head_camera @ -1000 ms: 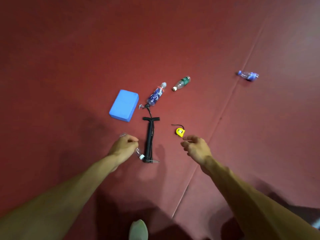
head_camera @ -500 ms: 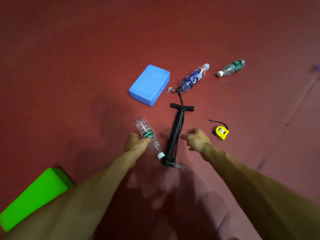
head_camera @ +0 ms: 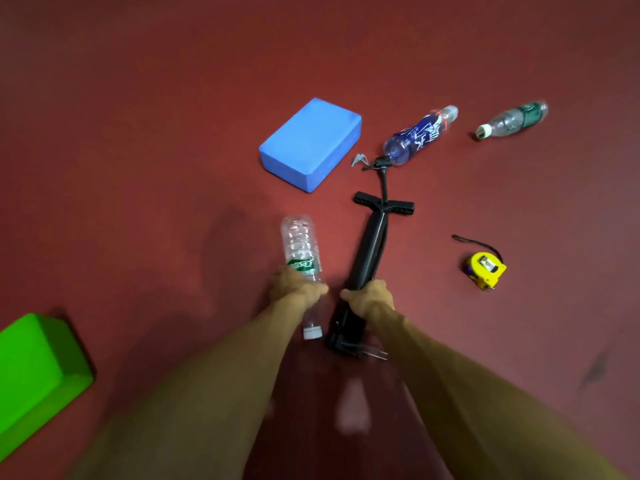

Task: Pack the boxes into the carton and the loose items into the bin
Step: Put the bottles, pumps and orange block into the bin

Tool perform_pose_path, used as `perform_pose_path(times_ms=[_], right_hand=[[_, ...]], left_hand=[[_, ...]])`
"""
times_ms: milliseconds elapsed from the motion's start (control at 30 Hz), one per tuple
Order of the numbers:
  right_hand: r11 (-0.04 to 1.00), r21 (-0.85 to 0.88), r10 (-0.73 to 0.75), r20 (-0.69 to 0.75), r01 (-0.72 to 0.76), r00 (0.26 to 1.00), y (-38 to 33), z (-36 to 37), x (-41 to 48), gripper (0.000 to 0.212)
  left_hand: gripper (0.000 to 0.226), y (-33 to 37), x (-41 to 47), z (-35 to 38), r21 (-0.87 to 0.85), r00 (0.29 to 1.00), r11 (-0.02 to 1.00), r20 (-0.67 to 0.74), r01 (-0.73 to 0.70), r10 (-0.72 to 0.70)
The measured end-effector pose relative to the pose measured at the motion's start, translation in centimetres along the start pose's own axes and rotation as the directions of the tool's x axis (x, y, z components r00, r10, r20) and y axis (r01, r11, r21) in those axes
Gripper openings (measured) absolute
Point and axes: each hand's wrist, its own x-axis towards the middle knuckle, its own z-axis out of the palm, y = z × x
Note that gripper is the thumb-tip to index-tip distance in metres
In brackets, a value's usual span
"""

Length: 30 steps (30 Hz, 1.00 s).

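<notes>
My left hand (head_camera: 298, 292) is closed around a clear plastic bottle (head_camera: 300, 247) with a green label and a white cap toward me. My right hand (head_camera: 370, 299) grips the barrel of a black hand pump (head_camera: 370, 244) that lies on the red floor, its T-handle pointing away. A blue foam block (head_camera: 309, 143) lies beyond the bottle. A green foam block (head_camera: 33, 368) sits at the lower left edge. No carton or bin is in view.
A blue-labelled bottle (head_camera: 420, 135) lies at the pump hose's end. Another clear bottle with a green label (head_camera: 512, 120) lies far right. A yellow tape measure (head_camera: 485, 270) with a black strap sits right of the pump. The red floor mat (head_camera: 138, 98) spreads all around.
My right hand has moved left from near the tape measure and closed on the pump barrel. My left hand keeps its hold on the clear bottle. The view has shifted left, revealing the green block.
</notes>
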Motion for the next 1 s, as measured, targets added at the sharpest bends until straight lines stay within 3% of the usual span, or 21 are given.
perform_pose_path(times_ms=[33, 133, 167, 367, 433, 500, 633, 767, 900, 1000], right_hand=[[1.000, -0.011, 0.020, 0.021, -0.019, 1.000, 0.4, -0.4, -0.6, 0.068], [0.999, -0.021, 0.051, 0.098, -0.049, 0.994, 2.2, -1.9, -2.7, 0.048], [0.998, 0.003, 0.061, 0.121, -0.062, 0.991, 2.6, -2.6, -3.6, 0.039], [0.979, 0.145, 0.108, 0.211, -0.140, 0.971, 1.5, -9.9, -14.8, 0.020], [0.968, 0.188, 0.110, 0.275, -0.166, 0.955, 0.2, -13.2, -20.7, 0.006], [0.955, 0.239, 0.101, 0.292, -0.175, 0.951, -1.0, -16.3, -26.6, 0.005], [0.904, 0.390, 0.110, 0.185, -0.176, 0.977, -2.2, -21.8, -37.5, 0.016], [0.804, 0.575, 0.145, 0.054, -0.149, 0.988, -0.7, -26.7, -46.5, 0.030], [0.633, 0.769, 0.211, -0.054, -0.094, 0.976, 4.7, -30.8, -53.5, 0.031], [0.521, 0.854, 0.255, -0.155, -0.001, 0.955, 10.7, -33.0, -58.6, 0.037]], left_hand=[[0.096, -0.2, -0.2, -0.2, 0.027, 0.999, 1.000, 0.032, 0.006, -0.007], [0.040, 1.1, -4.5, -2.4, -0.012, 0.993, 1.000, 0.117, 0.000, 0.001], [0.031, 1.3, -5.4, -3.1, -0.020, 0.990, 0.999, 0.136, -0.024, 0.027], [0.056, 4.0, -12.9, -9.8, -0.058, 0.977, 0.994, 0.188, -0.090, 0.099], [0.056, 6.0, -16.7, -12.7, -0.048, 0.968, 0.993, 0.222, -0.111, 0.119], [0.058, 8.5, -20.8, -15.4, -0.030, 0.953, 0.991, 0.273, -0.129, 0.132], [0.084, 14.1, -29.7, -18.9, 0.037, 0.907, 0.977, 0.380, -0.210, 0.181], [0.066, 18.9, -39.1, -19.9, 0.056, 0.821, 0.950, 0.520, -0.308, 0.235], [0.070, 21.4, -47.2, -17.4, 0.070, 0.698, 0.880, 0.640, -0.470, 0.322], [0.070, 20.9, -53.8, -14.1, 0.081, 0.644, 0.836, 0.679, -0.542, 0.352]])
